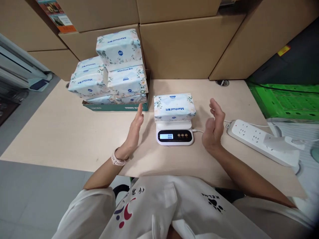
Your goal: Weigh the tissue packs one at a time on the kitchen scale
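A white digital kitchen scale (174, 136) stands on the table with its lit display reading 0.0. On its platform rests a floral pack of tissues (174, 108), pale blue and white. My left hand (135, 129) is held upright to the left of the scale, fingers straight, touching nothing. To the right, my right hand (214, 127) is raised with its palm turned toward the pack, apart from it and holding nothing. More tissue packs (127, 81) are stacked in a green box (112, 107) behind my left hand.
Cardboard boxes (176, 49) form a wall along the table's (62, 132) back edge. A white power strip (261, 141) with a plugged-in adapter lies at the right. A thin white cable runs from the scale. A green crate (294, 103) stands beyond the right edge.
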A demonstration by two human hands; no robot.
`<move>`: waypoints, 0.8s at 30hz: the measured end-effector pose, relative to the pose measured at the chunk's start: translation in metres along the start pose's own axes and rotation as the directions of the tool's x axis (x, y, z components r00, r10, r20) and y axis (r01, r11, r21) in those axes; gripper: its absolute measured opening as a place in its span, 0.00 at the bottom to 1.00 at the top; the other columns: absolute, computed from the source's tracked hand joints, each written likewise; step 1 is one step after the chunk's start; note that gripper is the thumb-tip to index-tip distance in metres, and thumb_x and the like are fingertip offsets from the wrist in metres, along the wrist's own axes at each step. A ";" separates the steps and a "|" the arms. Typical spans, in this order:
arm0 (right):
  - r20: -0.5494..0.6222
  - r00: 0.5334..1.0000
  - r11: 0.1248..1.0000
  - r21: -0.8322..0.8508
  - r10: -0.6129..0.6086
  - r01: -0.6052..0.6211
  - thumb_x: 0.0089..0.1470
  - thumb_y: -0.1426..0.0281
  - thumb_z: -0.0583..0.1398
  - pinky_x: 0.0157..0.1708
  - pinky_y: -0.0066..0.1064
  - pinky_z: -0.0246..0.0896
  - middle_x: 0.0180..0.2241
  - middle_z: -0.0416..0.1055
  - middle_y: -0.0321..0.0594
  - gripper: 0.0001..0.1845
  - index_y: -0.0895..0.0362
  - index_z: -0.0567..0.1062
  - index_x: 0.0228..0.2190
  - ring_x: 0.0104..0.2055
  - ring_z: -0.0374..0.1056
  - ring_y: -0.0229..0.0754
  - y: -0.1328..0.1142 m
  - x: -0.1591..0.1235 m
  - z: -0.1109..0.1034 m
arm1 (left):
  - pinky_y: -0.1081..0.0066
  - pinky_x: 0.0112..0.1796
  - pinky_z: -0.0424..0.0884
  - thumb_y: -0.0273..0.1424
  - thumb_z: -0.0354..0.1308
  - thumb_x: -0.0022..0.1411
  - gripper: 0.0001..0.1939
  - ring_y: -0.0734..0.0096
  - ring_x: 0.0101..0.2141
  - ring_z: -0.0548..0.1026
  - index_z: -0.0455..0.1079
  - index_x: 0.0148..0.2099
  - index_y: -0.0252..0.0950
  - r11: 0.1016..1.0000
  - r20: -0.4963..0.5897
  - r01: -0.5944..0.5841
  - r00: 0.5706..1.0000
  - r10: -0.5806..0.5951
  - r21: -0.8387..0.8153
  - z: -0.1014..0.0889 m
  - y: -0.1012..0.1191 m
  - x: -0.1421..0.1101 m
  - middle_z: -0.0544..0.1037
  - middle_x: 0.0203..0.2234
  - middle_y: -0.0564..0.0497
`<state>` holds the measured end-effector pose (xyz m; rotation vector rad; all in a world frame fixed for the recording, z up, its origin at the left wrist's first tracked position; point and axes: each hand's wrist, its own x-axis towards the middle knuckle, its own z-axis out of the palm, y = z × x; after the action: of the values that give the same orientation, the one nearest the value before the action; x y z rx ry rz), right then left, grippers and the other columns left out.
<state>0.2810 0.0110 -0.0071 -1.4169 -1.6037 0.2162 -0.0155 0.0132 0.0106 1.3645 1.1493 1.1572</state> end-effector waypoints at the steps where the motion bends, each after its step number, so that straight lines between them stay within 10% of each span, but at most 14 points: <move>1: -0.040 0.999 0.999 -0.026 -0.028 0.027 0.69 0.54 0.39 0.69 0.61 0.59 0.72 0.58 0.46 0.35 0.44 0.51 0.73 0.74 0.57 0.54 0.006 -0.006 0.003 | 0.54 0.77 0.42 0.54 0.44 0.75 0.35 0.63 0.78 0.39 0.49 0.78 0.53 0.999 -0.026 -0.042 0.999 0.042 0.018 0.000 -0.005 -0.003 0.42 0.79 0.60; 10: -0.030 0.999 0.971 -0.239 -0.029 0.021 0.65 0.52 0.31 0.64 0.70 0.59 0.72 0.56 0.51 0.42 0.48 0.41 0.76 0.76 0.53 0.63 0.019 -0.014 0.007 | 0.55 0.76 0.44 0.52 0.41 0.76 0.32 0.64 0.78 0.40 0.49 0.77 0.58 0.987 0.017 -0.156 0.987 0.157 -0.025 0.004 -0.013 -0.013 0.44 0.78 0.63; 24: -0.142 0.976 0.985 -0.072 -0.163 0.154 0.65 0.51 0.35 0.69 0.62 0.58 0.70 0.60 0.51 0.38 0.47 0.52 0.71 0.75 0.55 0.61 0.018 -0.015 0.006 | 0.52 0.77 0.42 0.59 0.41 0.72 0.36 0.61 0.78 0.38 0.52 0.77 0.57 0.994 0.063 -0.056 0.996 0.061 -0.092 0.010 -0.002 -0.015 0.43 0.78 0.63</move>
<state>0.2866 0.0066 -0.0299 -1.3103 -1.6022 -0.0312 -0.0068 -0.0022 0.0067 1.3646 1.0050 1.1834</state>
